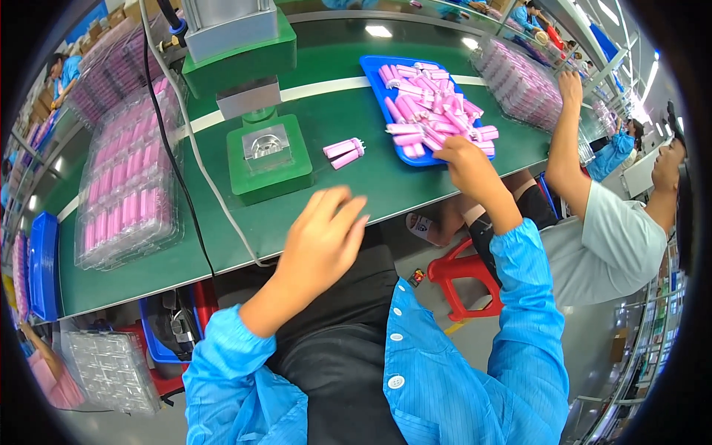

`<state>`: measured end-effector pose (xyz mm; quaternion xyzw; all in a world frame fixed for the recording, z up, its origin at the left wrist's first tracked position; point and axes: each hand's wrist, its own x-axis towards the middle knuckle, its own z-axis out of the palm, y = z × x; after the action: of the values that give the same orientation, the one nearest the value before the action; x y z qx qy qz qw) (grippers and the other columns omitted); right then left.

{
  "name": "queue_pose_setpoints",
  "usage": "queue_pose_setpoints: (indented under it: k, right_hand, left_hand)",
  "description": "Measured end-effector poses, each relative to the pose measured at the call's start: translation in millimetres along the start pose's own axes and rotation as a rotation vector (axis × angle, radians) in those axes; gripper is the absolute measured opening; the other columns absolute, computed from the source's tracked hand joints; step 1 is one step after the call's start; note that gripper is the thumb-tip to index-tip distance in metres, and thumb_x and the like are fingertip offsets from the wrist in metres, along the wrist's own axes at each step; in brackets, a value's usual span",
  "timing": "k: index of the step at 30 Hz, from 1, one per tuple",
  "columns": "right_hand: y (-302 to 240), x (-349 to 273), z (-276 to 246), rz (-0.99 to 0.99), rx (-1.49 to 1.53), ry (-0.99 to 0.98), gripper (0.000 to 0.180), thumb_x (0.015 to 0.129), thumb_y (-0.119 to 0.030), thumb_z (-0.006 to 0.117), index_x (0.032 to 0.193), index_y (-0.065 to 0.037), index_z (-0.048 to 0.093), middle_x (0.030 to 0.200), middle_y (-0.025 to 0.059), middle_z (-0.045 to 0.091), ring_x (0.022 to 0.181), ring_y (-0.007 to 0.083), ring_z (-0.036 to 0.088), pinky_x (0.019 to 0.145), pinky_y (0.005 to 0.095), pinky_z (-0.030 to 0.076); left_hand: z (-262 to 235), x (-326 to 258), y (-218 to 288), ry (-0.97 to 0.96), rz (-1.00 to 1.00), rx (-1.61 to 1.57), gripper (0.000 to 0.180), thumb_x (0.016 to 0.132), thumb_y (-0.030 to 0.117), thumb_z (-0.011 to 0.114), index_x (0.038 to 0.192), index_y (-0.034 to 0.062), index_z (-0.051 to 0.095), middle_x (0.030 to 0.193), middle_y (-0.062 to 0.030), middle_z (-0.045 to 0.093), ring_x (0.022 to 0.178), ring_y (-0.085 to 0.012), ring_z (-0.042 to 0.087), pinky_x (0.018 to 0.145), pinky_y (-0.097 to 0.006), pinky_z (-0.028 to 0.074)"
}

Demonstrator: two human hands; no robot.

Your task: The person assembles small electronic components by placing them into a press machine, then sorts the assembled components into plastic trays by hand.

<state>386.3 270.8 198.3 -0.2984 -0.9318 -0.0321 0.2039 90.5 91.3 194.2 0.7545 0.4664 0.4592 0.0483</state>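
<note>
My left hand [319, 236] hovers over the near edge of the bench, fingers loosely bent and apart, with nothing in them. My right hand [472, 172] is at the near rim of a blue tray [382, 100]. Its fingers are pressed together beside the heap of pink cylinders with white ends [430, 104], and whatever they hold is hidden. Two more pink cylinders [343, 152] lie side by side on the green bench, between the tray and the press. The green press base [271, 174] carries a metal fixture [265, 145], which sits below the raised metal press head [248, 96].
Stacked clear trays of pink cylinders [126, 185] stand left, with more at the far right [523, 85]. A black cable [167, 141] and a pale cable [196, 148] hang across the left side. Close on my right sits another person [608, 245]; a red stool [463, 278] is below.
</note>
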Motion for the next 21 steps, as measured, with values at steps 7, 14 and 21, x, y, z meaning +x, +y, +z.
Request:
queue_pose_setpoints:
  k: [7, 14, 21]
  right_hand:
    - [22, -78, -18, 0.366, 0.118, 0.202, 0.028, 0.074, 0.012, 0.059, 0.096, 0.001, 0.074, 0.09, 0.0158, 0.062, 0.085, 0.0327, 0.064, 0.076, 0.0373, 0.051]
    - [11, -97, 20, 1.103, 0.932, 0.713, 0.078, 0.094, -0.014, 0.072, 0.154, 0.006, 0.027, 0.08, 0.0099, 0.066, 0.057, 0.0121, 0.06, 0.048, 0.0246, 0.047]
    - [6, -78, 21, 1.069, 1.035, 0.727, 0.105, 0.085, -0.001, 0.071, 0.158, 0.006, -0.004, 0.08, 0.013, 0.062, 0.055, 0.0155, 0.059, 0.045, 0.026, 0.045]
  left_hand:
    - [95, 77, -46, 0.053, -0.184, 0.699, 0.041, 0.079, 0.011, 0.076, 0.116, -0.0007, 0.063, 0.117, -0.0231, 0.059, 0.108, -0.0395, 0.059, 0.088, -0.047, 0.052]
    - [89, 89, -65, -0.261, -0.361, 0.449, 0.032, 0.079, 0.013, 0.07, 0.107, -0.0018, 0.067, 0.1, -0.0239, 0.067, 0.091, -0.0425, 0.067, 0.079, -0.051, 0.057]
    - [85, 150, -56, -0.273, -0.486, 0.028, 0.041, 0.071, 0.025, 0.076, 0.103, -0.0007, 0.07, 0.096, -0.0237, 0.073, 0.091, -0.0372, 0.072, 0.083, -0.045, 0.057]
